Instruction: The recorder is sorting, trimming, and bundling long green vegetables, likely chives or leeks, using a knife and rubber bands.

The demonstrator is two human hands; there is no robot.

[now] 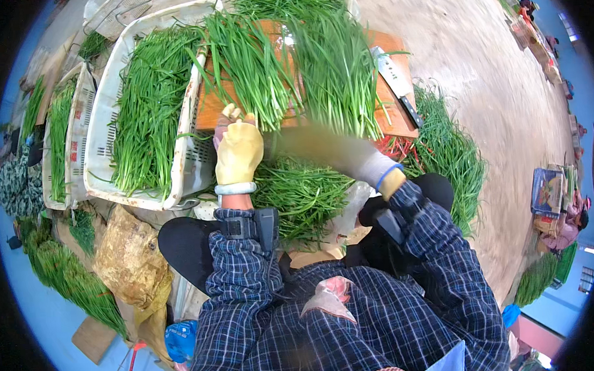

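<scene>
My left hand, in a yellowish glove, is at the near edge of a wooden board, beside the stem ends of a bunch of green leafy stalks. Its fingers are partly hidden, so its grip is unclear. My right hand, in a gloved, blue-cuffed covering, is motion-blurred below the board, over loose greens. A second, larger bunch lies to the right on the board. Beside it rests a cleaver with a black handle. Red ties lie just below the board.
A white plastic crate full of greens stands left of the board, a narrower crate beyond it. More greens are heaped on the right. A yellowish sack lies at the lower left. People sit at the far right.
</scene>
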